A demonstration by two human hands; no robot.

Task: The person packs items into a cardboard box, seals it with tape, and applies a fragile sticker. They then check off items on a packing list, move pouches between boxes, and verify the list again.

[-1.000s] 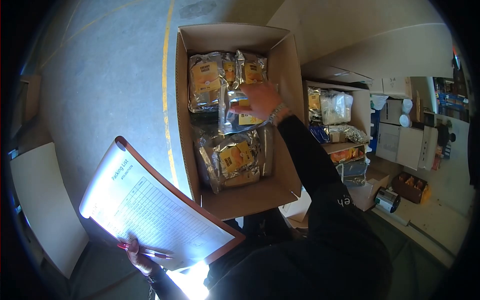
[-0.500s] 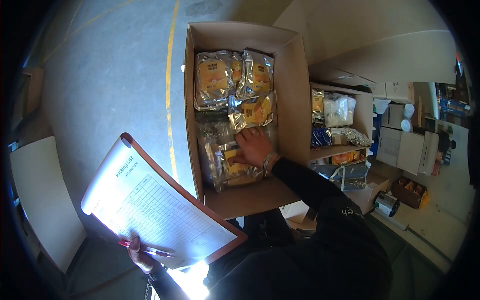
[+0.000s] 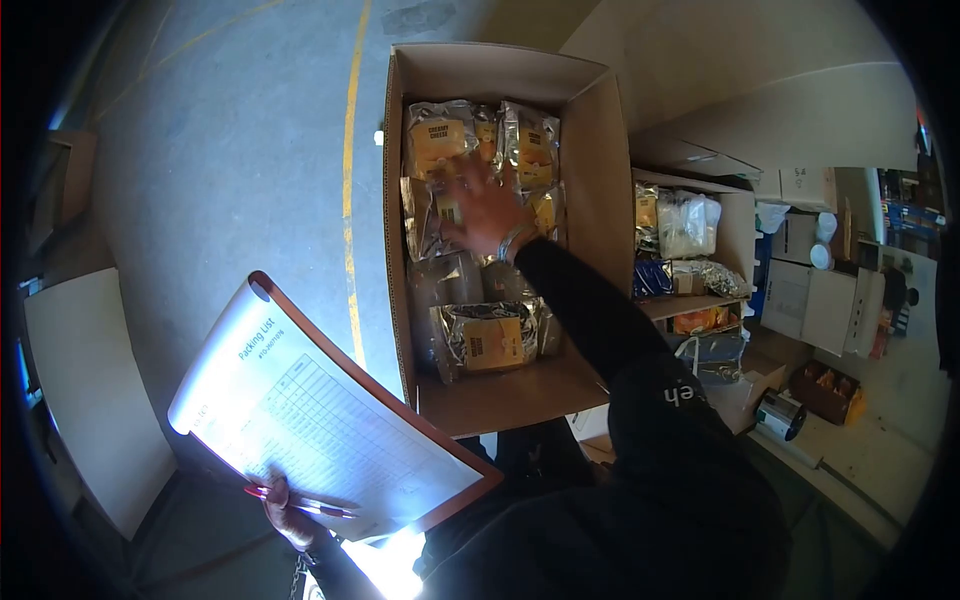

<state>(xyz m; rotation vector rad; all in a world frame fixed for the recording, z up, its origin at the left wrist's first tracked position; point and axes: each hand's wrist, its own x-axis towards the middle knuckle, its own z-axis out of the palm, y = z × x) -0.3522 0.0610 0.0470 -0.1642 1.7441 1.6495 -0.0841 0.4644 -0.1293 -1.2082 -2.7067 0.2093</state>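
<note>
My left hand (image 3: 288, 518) grips the lower left edge of a brown clipboard (image 3: 447, 508), with pens (image 3: 308, 506) under the thumb. The sheets on it are headed Packing List (image 3: 310, 400), and the top corner curls over. My right hand (image 3: 487, 212), slightly blurred, spreads its fingers over the silver and yellow pouches in a deep cardboard box (image 3: 512, 400). Beyond it lie a pouch marked Creamy Cheese (image 3: 437, 140) and another pouch (image 3: 530, 145). Nearer me sits a further silver pouch (image 3: 487, 340), beside clear plastic packaging (image 3: 445, 282).
To the right, an open carton (image 3: 745, 215) holds clear bags (image 3: 688, 222) and a blue packet (image 3: 653, 278). A small brown box (image 3: 826, 388) and a silver cylinder (image 3: 780, 415) stand further right. A yellow line (image 3: 349, 180) crosses the grey floor at left.
My right hand has moved away from me, from the near pouch to the far pouches, and its fingers have spread. The near pouch is now uncovered. My left hand keeps hold of the clipboard.
</note>
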